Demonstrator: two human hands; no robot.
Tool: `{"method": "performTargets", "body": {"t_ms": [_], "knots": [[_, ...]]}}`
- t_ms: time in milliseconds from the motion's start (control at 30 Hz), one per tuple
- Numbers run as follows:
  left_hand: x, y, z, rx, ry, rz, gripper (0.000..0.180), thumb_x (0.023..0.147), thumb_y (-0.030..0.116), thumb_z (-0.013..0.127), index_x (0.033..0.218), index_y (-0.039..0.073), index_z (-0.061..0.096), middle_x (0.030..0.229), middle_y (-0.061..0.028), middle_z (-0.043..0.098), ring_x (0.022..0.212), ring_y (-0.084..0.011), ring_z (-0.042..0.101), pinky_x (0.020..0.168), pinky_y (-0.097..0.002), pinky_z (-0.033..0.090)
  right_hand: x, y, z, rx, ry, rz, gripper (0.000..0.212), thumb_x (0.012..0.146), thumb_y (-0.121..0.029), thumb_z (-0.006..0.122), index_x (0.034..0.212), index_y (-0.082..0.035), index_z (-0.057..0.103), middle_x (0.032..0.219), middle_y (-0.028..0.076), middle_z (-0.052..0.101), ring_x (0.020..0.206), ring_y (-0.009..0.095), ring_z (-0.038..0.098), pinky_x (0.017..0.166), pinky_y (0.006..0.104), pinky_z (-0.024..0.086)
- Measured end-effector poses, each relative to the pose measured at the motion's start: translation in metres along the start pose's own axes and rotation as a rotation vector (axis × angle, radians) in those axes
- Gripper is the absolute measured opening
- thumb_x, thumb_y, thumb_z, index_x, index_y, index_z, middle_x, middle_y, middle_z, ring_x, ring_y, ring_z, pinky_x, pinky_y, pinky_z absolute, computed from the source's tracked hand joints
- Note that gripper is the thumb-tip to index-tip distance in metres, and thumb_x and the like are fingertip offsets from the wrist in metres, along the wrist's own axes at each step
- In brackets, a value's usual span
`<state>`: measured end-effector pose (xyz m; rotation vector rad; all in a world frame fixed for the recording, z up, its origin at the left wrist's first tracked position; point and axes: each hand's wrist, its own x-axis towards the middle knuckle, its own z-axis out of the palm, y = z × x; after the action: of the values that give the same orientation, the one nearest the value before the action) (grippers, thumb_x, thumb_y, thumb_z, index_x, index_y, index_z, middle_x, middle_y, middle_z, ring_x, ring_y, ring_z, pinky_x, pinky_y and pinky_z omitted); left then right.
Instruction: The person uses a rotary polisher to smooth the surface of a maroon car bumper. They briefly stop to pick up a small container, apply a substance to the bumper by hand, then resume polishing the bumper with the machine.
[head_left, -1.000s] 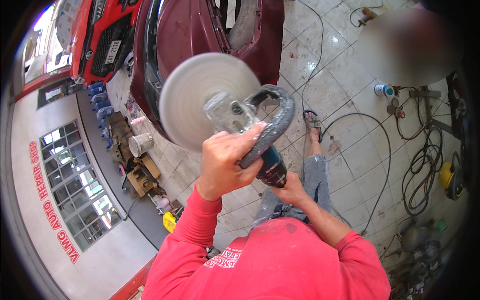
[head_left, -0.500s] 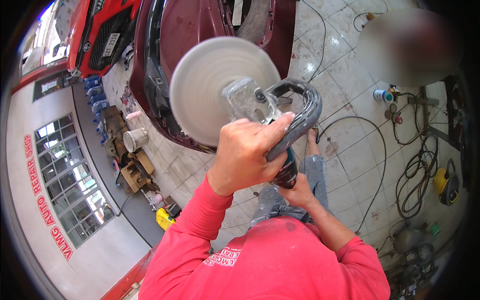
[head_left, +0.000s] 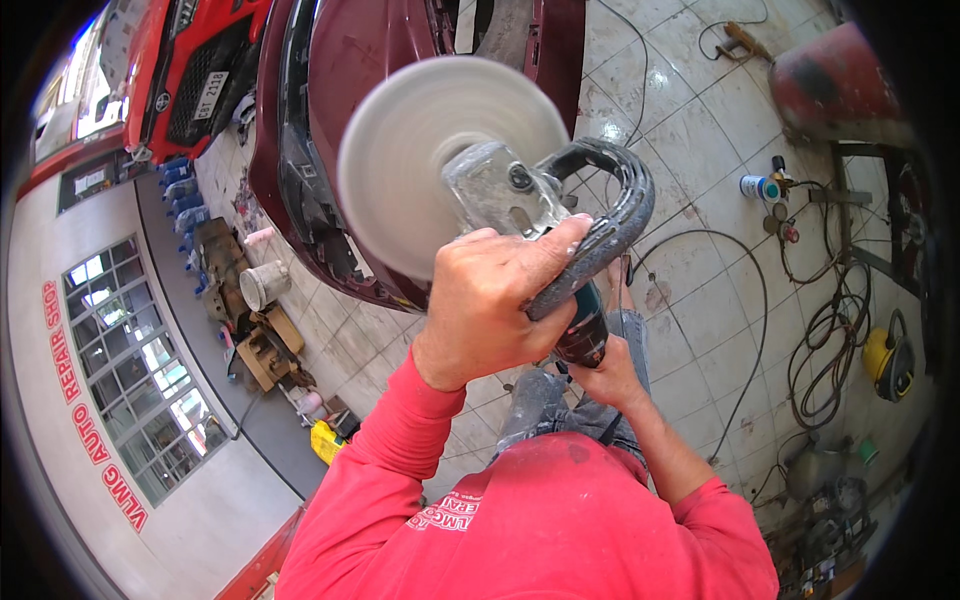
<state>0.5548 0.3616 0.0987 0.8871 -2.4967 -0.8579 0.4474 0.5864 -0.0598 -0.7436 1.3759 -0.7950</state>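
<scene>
Your left hand (head_left: 495,300) is wrapped round the loop handle (head_left: 632,190) of the polisher (head_left: 500,185) while your right hand (head_left: 608,372) grasps its rear grip (head_left: 582,345), the pale disc (head_left: 400,150) just beyond your left knuckles and overlapping the maroon panel (head_left: 365,50) in view. Smudged pale tiles (head_left: 700,290) spread beneath both hands, with looped cords (head_left: 832,350) and a red drum (head_left: 840,85) to their right, a windowed wall (head_left: 140,370) and red car (head_left: 205,50) to their left.

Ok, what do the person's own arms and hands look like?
The left hand and right hand are gloveless, with no watch showing. The left sleeve is red and reaches the wrist; the right sleeve, the same red, ends high on the forearm, leaving the rest uncovered.
</scene>
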Motion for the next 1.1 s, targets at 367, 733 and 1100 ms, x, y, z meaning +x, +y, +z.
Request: {"method": "performTargets", "body": {"t_ms": [367,733,1100], "knots": [[-0.034,0.002,-0.032,0.254,-0.083,-0.108,0.060,0.067,0.010,0.077,0.127,0.007,0.075,0.067,-0.0074,0.065,0.059,-0.0267,0.065,0.062,-0.0377,0.050,0.026,0.023,0.076,0.103,-0.159,-0.009,0.030,0.075,-0.010,0.074,0.104,-0.004,0.072,0.084,0.020,0.073,0.083,0.037,0.074,0.076,0.0447,0.057],[-0.067,-0.004,-0.043,0.342,-0.296,-0.056,0.065,0.062,0.001,0.075,0.127,0.004,0.076,0.074,-0.0088,0.068,0.061,-0.0267,0.063,0.063,-0.0366,0.048,0.021,0.050,0.164,0.281,-0.167,0.006,0.025,0.080,-0.010,0.074,0.103,-0.001,0.072,0.083,0.006,0.072,0.078,0.012,0.063,0.073,0.0374,0.055],[-0.208,0.000,0.046,0.307,-0.373,0.007,0.064,0.071,0.010,0.083,0.133,0.002,0.070,0.075,-0.0036,0.070,0.065,-0.0206,0.068,0.062,-0.0351,0.048,-0.044,0.202,0.229,0.352,-0.085,0.003,0.031,0.081,-0.014,0.081,0.109,-0.003,0.072,0.097,0.016,0.077,0.091,0.023,0.074,0.083,0.0412,0.058]]}}
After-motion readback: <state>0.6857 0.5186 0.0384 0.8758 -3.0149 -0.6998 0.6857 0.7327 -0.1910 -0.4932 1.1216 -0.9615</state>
